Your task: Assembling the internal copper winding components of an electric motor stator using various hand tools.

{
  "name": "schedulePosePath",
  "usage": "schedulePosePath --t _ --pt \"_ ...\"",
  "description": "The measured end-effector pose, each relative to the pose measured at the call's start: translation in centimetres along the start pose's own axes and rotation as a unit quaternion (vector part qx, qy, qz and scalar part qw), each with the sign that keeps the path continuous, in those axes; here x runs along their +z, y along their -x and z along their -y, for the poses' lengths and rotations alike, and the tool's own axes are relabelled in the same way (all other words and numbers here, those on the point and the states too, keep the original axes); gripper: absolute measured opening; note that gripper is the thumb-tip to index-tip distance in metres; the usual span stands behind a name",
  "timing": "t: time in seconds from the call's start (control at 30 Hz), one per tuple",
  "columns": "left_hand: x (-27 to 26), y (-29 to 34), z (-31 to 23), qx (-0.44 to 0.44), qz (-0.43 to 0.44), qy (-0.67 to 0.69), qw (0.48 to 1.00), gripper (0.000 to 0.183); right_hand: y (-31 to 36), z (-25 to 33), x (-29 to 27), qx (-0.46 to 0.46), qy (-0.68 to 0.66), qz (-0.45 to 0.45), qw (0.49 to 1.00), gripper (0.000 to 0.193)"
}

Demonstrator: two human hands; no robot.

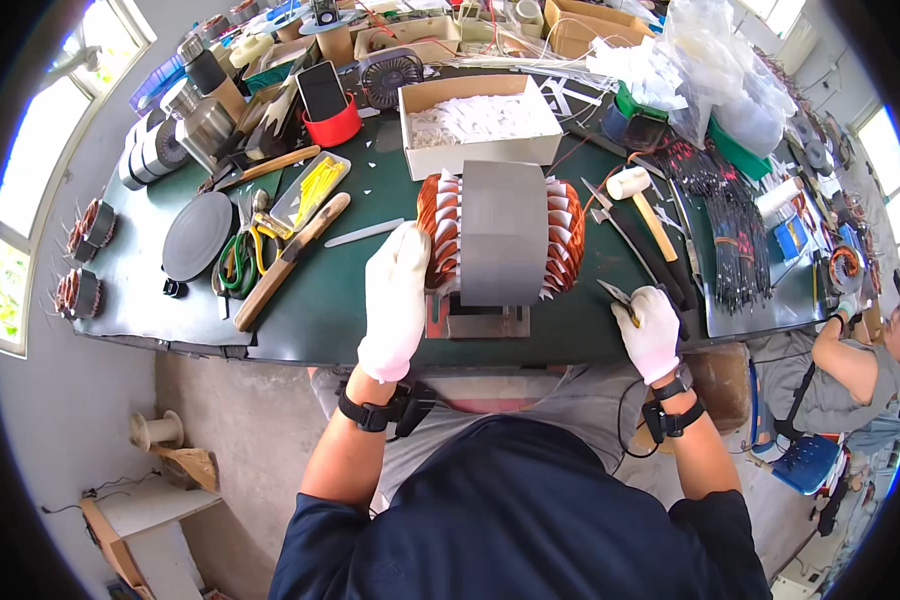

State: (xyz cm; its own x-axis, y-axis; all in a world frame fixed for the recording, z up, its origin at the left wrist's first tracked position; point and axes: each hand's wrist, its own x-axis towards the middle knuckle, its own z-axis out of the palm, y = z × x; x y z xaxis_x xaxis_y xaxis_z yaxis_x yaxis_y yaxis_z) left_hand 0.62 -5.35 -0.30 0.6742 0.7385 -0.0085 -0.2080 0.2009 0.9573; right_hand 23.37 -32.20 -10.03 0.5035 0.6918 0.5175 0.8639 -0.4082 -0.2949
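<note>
A grey cylindrical motor stator (505,232) lies on its side on a metal stand (485,322) in front of me. Copper windings (570,240) bulge from both its ends, with white paper tabs sticking out between the coils. At the left end, my left hand (395,300), in a white glove, grips the winding with its fingers held together. Lower right of the stator, my gloved right hand (652,335) is closed round a small hand tool (615,293) with pointed metal jaws; its handles are mostly hidden. The tool's tip is apart from the stator.
Behind the stator stands a box (480,120) of white paper pieces. A white-headed mallet (642,205) and black-handled tools lie right, beside bundled black sleeves (735,240). Scissors (238,255), a yellow-filled tray (315,190) and a wooden-handled tool (290,265) lie left. Another person (850,350) sits far right.
</note>
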Motion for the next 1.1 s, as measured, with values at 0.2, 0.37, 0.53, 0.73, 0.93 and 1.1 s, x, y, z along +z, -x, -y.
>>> schedulePosePath --t 0.2,0.37,0.53,0.73,0.93,1.1 --pt "-1.4 1.9 3.5 0.053 0.029 -0.058 0.996 0.033 -0.5 0.3 -0.1 0.003 0.006 -0.02 1.0 0.021" --pt "-1.3 1.3 4.8 0.099 -0.02 -0.079 0.992 0.028 -0.4 0.0 0.1 -0.011 0.004 -0.032 0.999 0.022" --pt "0.6 0.9 2.9 0.108 -0.041 -0.091 0.989 0.027 -0.4 0.3 -0.3 -0.008 0.009 -0.033 0.999 0.023" --pt "-0.2 0.2 1.3 0.061 -0.025 -0.068 0.996 0.041 -0.5 0.7 0.0 -0.015 -0.009 -0.024 1.0 0.023" --pt "0.2 1.3 2.1 0.072 -0.013 -0.048 0.996 0.036 0.3 0.0 -0.5 0.0 0.026 -0.035 0.999 0.019" --pt "2.0 0.2 1.4 0.169 -0.076 -0.244 0.952 0.027 0.6 -0.8 -0.3 -0.003 0.101 0.004 0.995 0.02"
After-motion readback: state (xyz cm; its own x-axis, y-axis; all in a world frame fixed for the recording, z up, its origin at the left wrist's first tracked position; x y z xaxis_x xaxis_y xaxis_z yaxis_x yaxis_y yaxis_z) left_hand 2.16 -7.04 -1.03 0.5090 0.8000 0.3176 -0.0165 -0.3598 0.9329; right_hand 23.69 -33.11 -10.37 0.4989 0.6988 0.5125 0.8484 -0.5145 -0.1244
